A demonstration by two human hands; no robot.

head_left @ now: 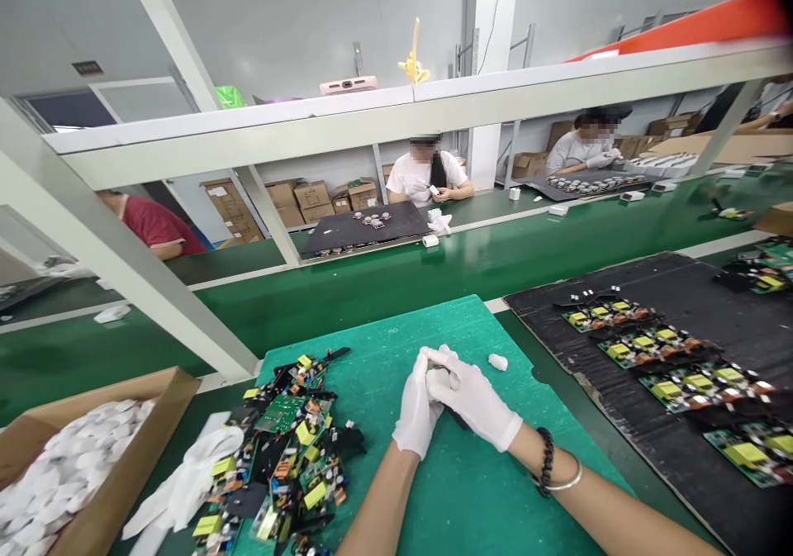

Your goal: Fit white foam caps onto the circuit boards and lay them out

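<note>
Both hands [443, 399] clasp something dark, perhaps a board, while the cardboard box [149, 432] holds white pieces [55, 473].

Whatever the white-gloved left hand [416, 411] and white-gloved right hand [474, 399] clasp is hidden between them. The near-left brown cardboard box of white pieces [92, 465] is cut off by the picture's edge.
</note>
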